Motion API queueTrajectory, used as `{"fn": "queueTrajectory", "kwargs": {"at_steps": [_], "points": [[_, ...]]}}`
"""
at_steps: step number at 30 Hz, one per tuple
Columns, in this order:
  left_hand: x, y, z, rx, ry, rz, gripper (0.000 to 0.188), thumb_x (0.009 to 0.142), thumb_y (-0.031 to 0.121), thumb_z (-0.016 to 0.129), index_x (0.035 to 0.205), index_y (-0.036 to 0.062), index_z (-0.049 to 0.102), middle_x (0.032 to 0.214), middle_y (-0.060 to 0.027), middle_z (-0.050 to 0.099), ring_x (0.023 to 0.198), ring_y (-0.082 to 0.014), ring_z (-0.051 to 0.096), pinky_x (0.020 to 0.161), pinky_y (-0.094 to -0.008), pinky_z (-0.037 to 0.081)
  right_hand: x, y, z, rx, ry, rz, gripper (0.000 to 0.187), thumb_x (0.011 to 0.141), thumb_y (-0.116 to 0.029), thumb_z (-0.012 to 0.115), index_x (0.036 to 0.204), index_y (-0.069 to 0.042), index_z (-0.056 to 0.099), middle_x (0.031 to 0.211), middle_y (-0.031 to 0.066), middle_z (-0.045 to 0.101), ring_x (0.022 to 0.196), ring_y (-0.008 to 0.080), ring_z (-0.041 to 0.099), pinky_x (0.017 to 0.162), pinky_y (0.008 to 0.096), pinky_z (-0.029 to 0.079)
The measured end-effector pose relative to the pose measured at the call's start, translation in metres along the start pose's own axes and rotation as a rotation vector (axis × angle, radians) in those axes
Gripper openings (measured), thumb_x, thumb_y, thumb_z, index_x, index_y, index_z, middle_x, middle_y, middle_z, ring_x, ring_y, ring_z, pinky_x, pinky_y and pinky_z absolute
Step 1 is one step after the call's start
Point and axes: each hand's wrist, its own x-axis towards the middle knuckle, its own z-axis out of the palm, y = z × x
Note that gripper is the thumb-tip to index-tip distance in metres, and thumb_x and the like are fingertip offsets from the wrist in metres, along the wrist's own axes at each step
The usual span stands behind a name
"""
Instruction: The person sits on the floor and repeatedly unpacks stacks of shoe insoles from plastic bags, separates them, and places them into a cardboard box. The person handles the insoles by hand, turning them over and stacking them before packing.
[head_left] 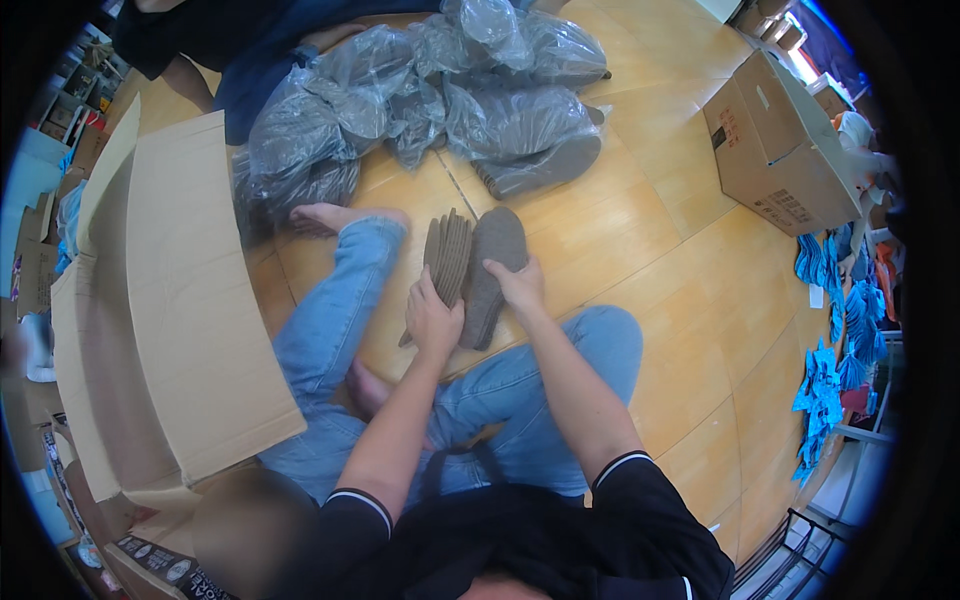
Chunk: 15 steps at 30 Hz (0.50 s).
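Between my legs, two stacks of grey-brown insoles stand side by side on the floor. My left hand is closed around the near part of the left insole stack, whose layers are fanned on edge. The right insole stack shows its broad flat face, and my right hand grips its right side, thumb on top. The undersides of both stacks and some of my fingers are hidden. Beyond them lie clear plastic bags, at least one with similar insoles inside.
An open cardboard box stands close on my left. Another cardboard box is at the far right, with blue packages nearer along that side. A person in dark clothing sits behind the bags. My bent legs frame the wooden floor.
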Motion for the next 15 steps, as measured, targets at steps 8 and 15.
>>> {"fn": "queueTrajectory", "kwargs": {"at_steps": [8, 15], "points": [[-0.003, 0.021, -0.019, -0.186, 0.000, -0.248, 0.075, 0.080, 0.023, 0.068, 0.140, -0.0017, 0.031, 0.129, -0.0270, 0.051, 0.116, -0.0445, 0.052, 0.094, -0.0499, 0.042, -0.029, -0.044, 0.016, -0.187, -0.009, -0.448, 0.098, 0.073, -0.032, 0.077, 0.150, -0.004, 0.022, 0.110, 0.0267, 0.055, 0.107, 0.0434, 0.051, 0.097, 0.0457, 0.041], [-0.015, 0.045, -0.003, -0.420, 0.022, -0.339, 0.093, 0.086, 0.043, 0.065, 0.148, -0.0036, 0.014, 0.144, -0.0287, 0.036, 0.130, -0.0437, 0.041, 0.107, -0.0465, 0.035, -0.047, -0.072, 0.022, -0.760, 0.015, -0.591, 0.087, 0.079, -0.040, 0.070, 0.151, -0.012, 0.029, 0.111, 0.0240, 0.053, 0.105, 0.0403, 0.049, 0.093, 0.0488, 0.037]]}}
